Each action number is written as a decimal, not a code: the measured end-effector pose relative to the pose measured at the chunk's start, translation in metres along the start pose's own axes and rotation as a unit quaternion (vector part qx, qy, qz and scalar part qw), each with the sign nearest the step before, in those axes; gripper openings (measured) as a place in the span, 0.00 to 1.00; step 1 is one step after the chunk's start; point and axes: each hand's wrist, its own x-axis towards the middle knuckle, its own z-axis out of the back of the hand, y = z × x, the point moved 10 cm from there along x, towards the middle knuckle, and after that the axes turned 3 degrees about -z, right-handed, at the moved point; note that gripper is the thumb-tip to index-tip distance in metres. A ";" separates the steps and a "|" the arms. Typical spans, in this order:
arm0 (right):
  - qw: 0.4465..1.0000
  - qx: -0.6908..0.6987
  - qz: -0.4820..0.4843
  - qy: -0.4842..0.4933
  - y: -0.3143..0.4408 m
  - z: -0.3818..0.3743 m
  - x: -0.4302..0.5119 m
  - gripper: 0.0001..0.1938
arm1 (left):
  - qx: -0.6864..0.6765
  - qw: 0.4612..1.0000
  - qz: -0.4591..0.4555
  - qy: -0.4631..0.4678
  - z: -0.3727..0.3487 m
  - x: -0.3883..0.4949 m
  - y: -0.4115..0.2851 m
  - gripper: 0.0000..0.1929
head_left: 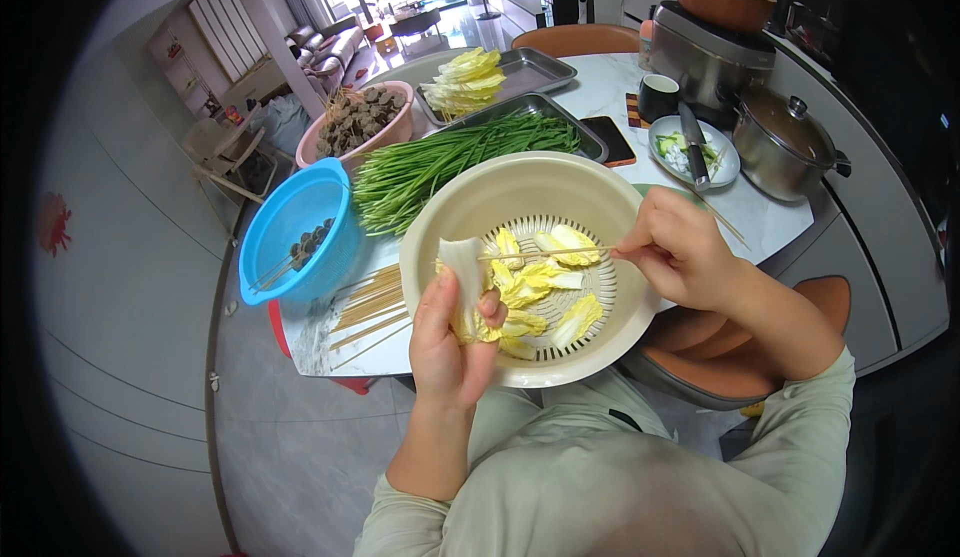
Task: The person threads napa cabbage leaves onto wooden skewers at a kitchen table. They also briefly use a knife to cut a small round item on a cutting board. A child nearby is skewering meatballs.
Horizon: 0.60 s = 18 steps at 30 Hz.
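My left hand [455, 332] grips a napa cabbage leaf [463, 263], its thick white stalk end up and its yellow frill by my fingers. Between thumb and fingers, my right hand [679, 249] pinches one end of a thin bamboo skewer [551, 253]. The skewer runs level to the left and meets the white stalk near its top. Both hands are over a large beige plastic colander [450, 197] with a slotted bottom. Inside it lie several loose yellow cabbage leaves [576, 321].
Garlic chives [465, 159] fill a metal tray behind the colander. At left are a blue basket [259, 257], loose skewers [379, 298] and a pink basin [401, 129] of skewered dark pieces. Stacked cabbage [465, 81] sits farther back. A knife [694, 148] rests across a plate near a lidded pot [784, 144].
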 end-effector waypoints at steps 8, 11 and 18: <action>0.998 0.044 0.053 0.011 0.028 -0.045 0.036 0.03 | 0.046 0.995 0.081 0.048 -0.013 -0.001 0.026 0.18; 0.998 0.028 -0.037 0.035 0.012 -0.042 0.048 0.10 | 0.016 0.998 0.057 0.021 0.000 0.008 0.017 0.17; 0.782 -0.173 -0.558 0.215 -0.182 0.044 -0.086 0.13 | -0.036 0.999 -0.019 0.003 0.025 0.014 -0.021 0.15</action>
